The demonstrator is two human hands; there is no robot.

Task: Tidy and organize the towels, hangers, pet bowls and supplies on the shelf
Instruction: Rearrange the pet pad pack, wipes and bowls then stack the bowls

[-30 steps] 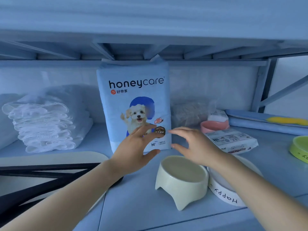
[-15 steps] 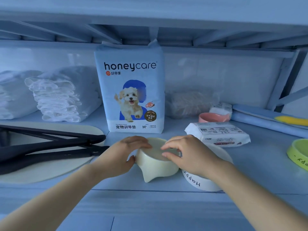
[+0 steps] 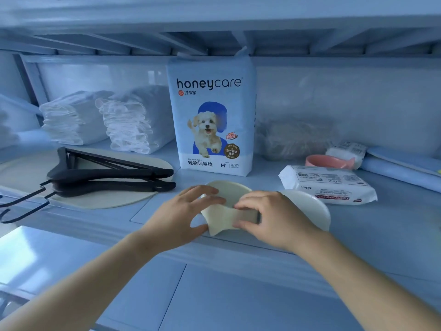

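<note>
Spanning the whole view, pale blue metal shelf (image 3: 238, 283), its boards carrying everything below. Standing upright at the back centre, tall blue-and-white plastic pack of pet training pads (image 3: 211, 120) printed with a running puppy. Left of the pack, two stacks of folded white towels (image 3: 107, 120) side by side against the back wall. Lying flat in front of the towels, round beige mat (image 3: 100, 199), with a bundle of black plastic hangers (image 3: 109, 177) resting across it, hooks pointing off the left edge. Right of centre, flat white plastic packet of wet wipes (image 3: 327, 185), barcode side up; behind it, shallow pink bowl (image 3: 329, 161) and a crinkled clear bag of brownish filling (image 3: 296, 139). At the front centre, cream footed pet bowl (image 3: 226, 211), tilted, touching a low white round bowl (image 3: 307, 206) just to its right. Left hand (image 3: 181, 218) wrapped around the cream bowl's left side, fingers over the rim, thumb near a foot. Right hand (image 3: 269, 218) on the bowl's right side, grip closed on rim and wall. Both grips clamped on the same bowl.
</note>
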